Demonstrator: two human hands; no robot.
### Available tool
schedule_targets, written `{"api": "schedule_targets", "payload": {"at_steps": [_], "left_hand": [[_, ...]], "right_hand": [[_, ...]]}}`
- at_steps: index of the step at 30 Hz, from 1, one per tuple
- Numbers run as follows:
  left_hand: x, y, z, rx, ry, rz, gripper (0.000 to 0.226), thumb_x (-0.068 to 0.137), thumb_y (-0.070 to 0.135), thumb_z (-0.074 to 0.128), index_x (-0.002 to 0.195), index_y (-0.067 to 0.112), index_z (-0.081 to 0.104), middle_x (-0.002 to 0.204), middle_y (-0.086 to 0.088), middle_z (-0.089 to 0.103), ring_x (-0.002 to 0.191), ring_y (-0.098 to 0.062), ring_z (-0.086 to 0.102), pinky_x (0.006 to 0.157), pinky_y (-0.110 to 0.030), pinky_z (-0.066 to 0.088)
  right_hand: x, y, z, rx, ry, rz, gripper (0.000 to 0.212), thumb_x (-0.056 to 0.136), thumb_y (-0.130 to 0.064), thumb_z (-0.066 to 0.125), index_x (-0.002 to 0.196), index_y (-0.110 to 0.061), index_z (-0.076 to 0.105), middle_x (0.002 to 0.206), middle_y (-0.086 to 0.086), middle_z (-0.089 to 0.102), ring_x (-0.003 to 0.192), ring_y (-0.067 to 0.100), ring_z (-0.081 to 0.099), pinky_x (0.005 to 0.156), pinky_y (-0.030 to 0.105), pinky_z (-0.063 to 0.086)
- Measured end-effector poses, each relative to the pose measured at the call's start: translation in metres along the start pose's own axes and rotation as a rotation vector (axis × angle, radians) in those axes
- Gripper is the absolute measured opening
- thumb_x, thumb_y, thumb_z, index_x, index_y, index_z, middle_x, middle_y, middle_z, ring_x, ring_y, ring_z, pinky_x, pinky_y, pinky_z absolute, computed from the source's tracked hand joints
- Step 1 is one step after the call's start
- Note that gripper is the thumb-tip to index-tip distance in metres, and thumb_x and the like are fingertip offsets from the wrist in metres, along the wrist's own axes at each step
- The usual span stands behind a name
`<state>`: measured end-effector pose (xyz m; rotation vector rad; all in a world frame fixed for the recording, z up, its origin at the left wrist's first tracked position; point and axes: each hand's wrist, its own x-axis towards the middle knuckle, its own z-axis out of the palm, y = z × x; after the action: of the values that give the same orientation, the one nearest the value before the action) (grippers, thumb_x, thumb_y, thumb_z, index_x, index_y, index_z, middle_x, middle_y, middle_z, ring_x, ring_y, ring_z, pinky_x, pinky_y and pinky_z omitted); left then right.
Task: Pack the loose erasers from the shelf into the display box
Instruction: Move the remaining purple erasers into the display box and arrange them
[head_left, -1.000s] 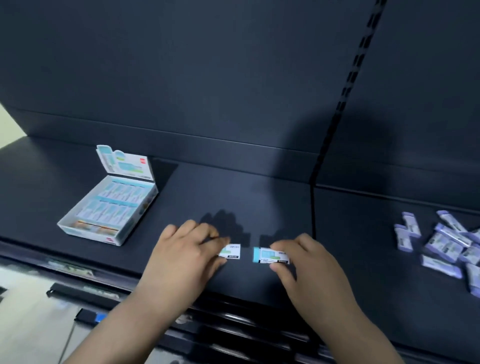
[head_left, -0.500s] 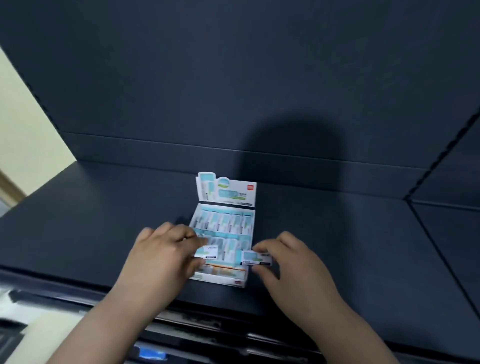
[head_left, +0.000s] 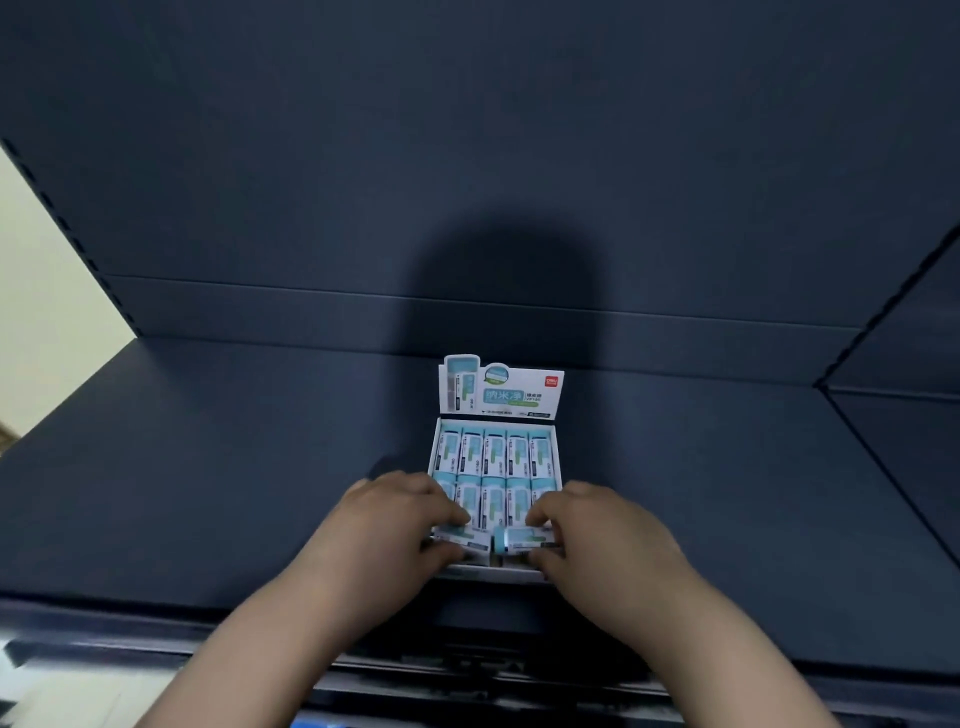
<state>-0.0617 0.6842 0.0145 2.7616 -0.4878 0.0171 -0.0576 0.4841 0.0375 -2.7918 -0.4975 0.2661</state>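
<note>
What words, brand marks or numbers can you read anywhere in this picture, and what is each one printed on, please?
"纳米净": large white characters on the teal panel of the display box header card.
Red brand square at the card's top right corner: lettering too blurred to read.
Small print beside and below the large characters: too small to read.
Wrappers of the packed erasers and of those in the left hand and right hand: print unreadable.

We noted the display box (head_left: 495, 457) open, lid flap upright, two rows of blue-white erasers (head_left: 494, 452) inside; two more erasers (head_left: 522, 540) lay sideways over its front edge.
</note>
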Motion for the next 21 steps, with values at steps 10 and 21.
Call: {"api": "schedule_targets", "payload": {"at_steps": [10,21], "left_hand": [[0.006,-0.005,-0.005,-0.023,-0.078,0.048,0.033,0.089,0.042,0.057,0.121,0.036,0.060,0.120,0.019,0.057,0.114,-0.003,0.045,0.097,-0.019,0.032],[0.008,-0.003,-0.008,-0.030,-0.053,0.037,0.021,0.091,0.029,0.056,0.107,0.034,0.069,0.105,0.016,0.062,0.103,-0.003,0.053,0.090,-0.022,0.039]], "right_hand": [[0.003,-0.004,-0.008,-0.053,-0.088,0.043,0.030,0.091,-0.036,0.053,0.120,-0.030,0.057,0.123,-0.006,0.055,0.112,0.016,0.052,0.090,0.030,0.044],[0.000,-0.007,-0.003,0.032,-0.081,0.007,0.025,0.094,-0.030,0.048,0.113,-0.036,0.061,0.116,-0.010,0.055,0.109,0.013,0.052,0.087,0.028,0.043]]}}
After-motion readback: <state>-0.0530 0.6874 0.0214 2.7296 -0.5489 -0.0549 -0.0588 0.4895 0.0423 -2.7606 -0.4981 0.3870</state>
